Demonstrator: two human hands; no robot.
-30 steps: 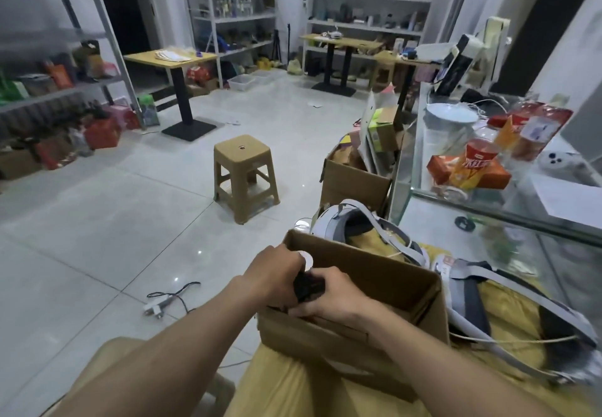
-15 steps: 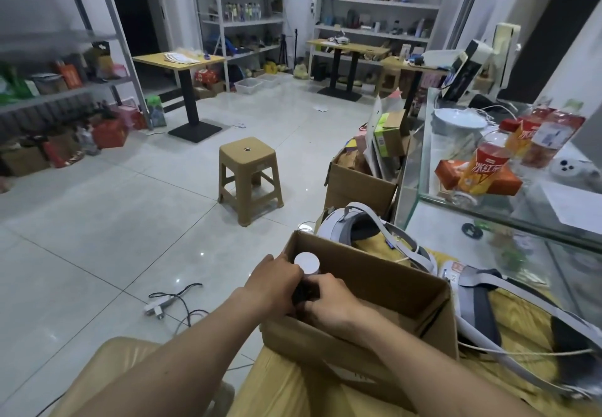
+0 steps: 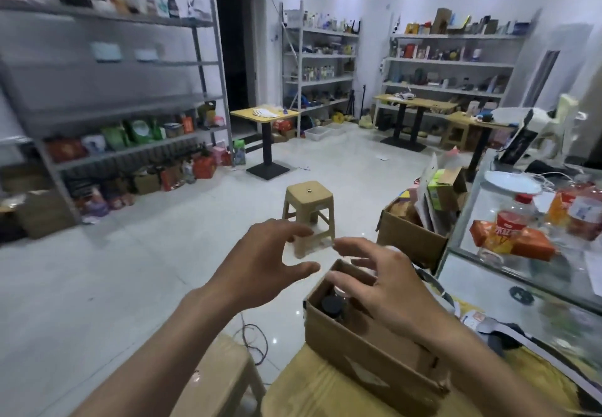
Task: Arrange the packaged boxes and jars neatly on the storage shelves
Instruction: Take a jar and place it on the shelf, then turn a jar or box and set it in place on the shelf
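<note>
Our left hand point(image 3: 260, 262) and right hand point(image 3: 387, 286) hang in mid-air with fingers spread and relaxed, gripping nothing. The left is out over the floor and the right is just above the open top of a cardboard box point(image 3: 374, 361). The box sits on the corner of a yellow table point(image 3: 312, 394) in front of us. Inside it, at its left end, a jar point(image 3: 331, 305) with a dark lid stands upright. What else the box holds we cannot tell, since the right hand covers much of the opening.

We judge the step in hand to be getting this stock to the shelves, with nothing from the box yet carried over. To do it well, we should take the box by its two short sides, low on the walls and with both hands level, so the jar does not tip or knock about. Or we can lift the jar alone by its body, not its lid.

The walk matters too. A loose cable point(image 3: 257, 345) lies on the tiles just beside the table and a plastic stool point(image 3: 308, 200) stands beyond it. Both are on the way to the grey storage shelves point(image 3: 140, 151) along the left wall, where bags and cartons crowd the lower tiers.
</note>
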